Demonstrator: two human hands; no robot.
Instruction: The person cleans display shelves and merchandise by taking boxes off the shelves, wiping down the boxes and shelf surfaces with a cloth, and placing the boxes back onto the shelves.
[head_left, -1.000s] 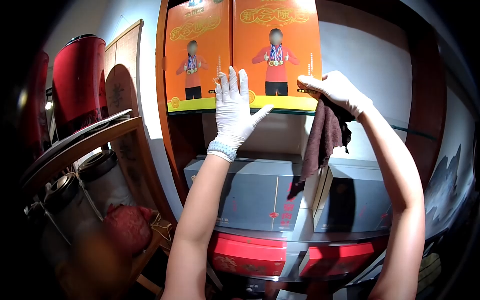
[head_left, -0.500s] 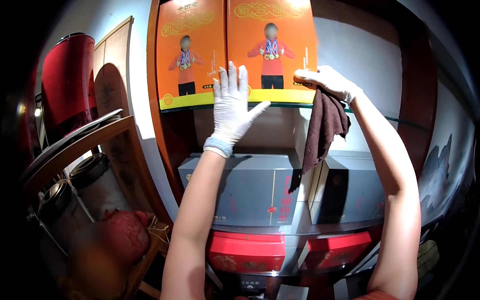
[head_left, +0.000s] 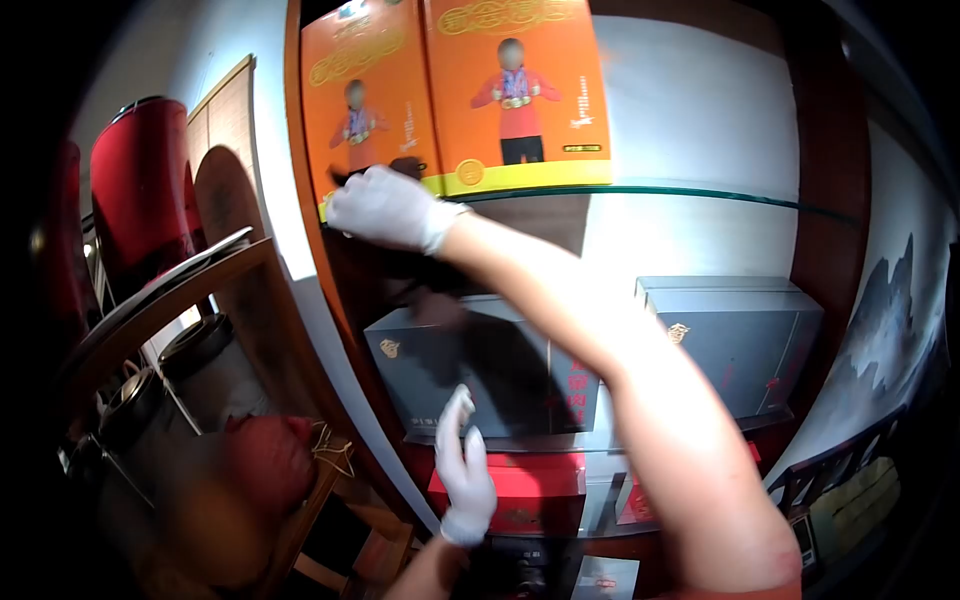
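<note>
My right hand [head_left: 385, 210], in a white glove, is closed at the lower left of the orange boxes. It grips a dark brown cloth [head_left: 437, 308], whose blurred end hangs below the shelf. Behind that hand stands the left orange box [head_left: 360, 90] with a yellow bottom band; beside it is a wider orange box [head_left: 515, 120]. My left hand [head_left: 466, 485], gloved too, is lower down in front of a red box [head_left: 535, 480], its fingers stretched and the thumb apart, holding nothing.
Both orange boxes stand on a glass shelf [head_left: 700, 197]. Grey boxes [head_left: 480, 370] sit on the shelf below. A wooden rack at left carries a red canister [head_left: 145, 190], metal canisters [head_left: 205, 360] and a round red object [head_left: 268, 458].
My right hand has swung left across the front of the orange boxes with the cloth. My left hand has left the boxes and dropped down. The view has shifted slightly.
</note>
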